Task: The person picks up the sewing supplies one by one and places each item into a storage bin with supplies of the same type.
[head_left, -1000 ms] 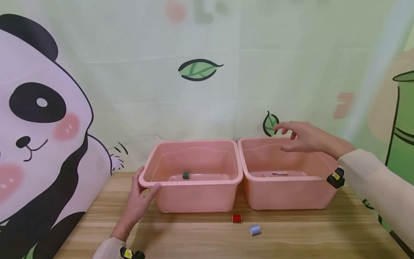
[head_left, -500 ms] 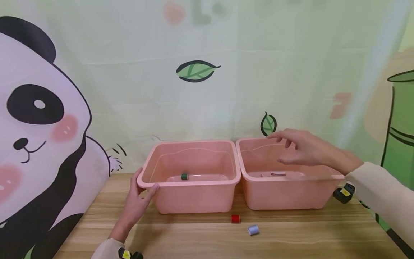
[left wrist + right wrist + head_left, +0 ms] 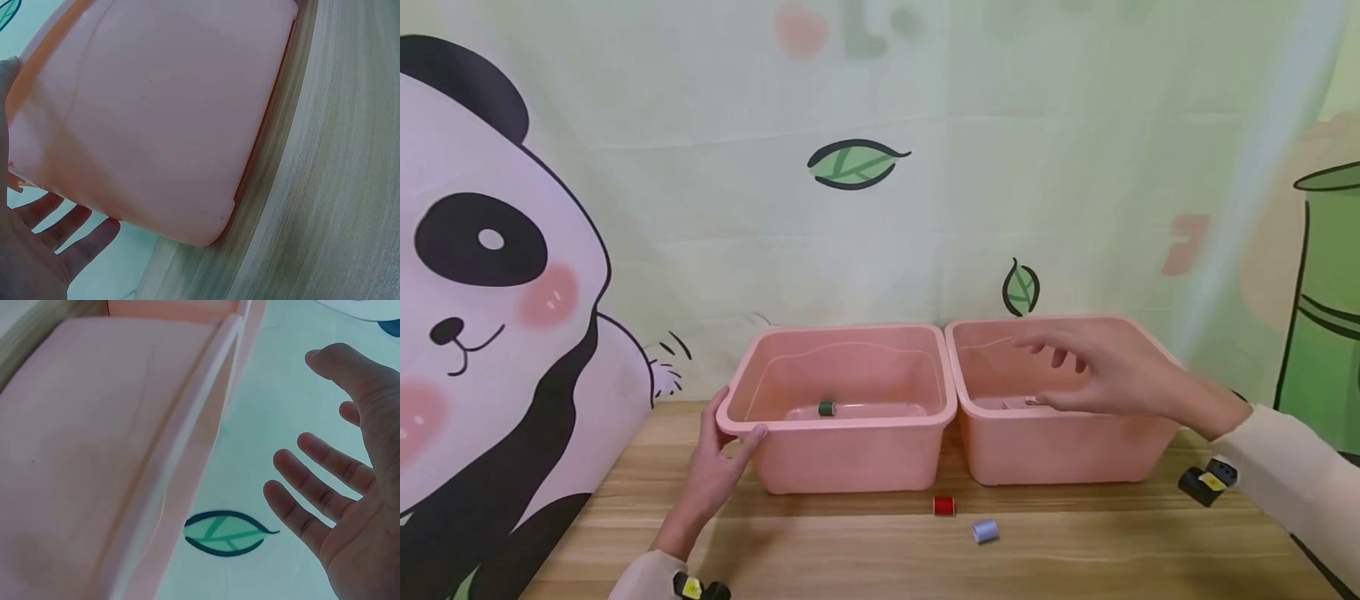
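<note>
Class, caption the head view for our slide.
Left hand holds one pink tub, right hand hovers near another tub; red thread spool, blue thread spool in front.

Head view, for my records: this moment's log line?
left grip: holding left bin; right grip: empty, above right bin; green thread spool: in left bin; red thread spool, blue thread spool: on table

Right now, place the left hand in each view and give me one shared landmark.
Head: the left hand is low and left of centre, at the near left corner of the left-hand pink bin.
Left wrist: the left hand lies along the left edge, mostly lower left.
Right wrist: not in it.
Shared landmark: the pale green backdrop.
</note>
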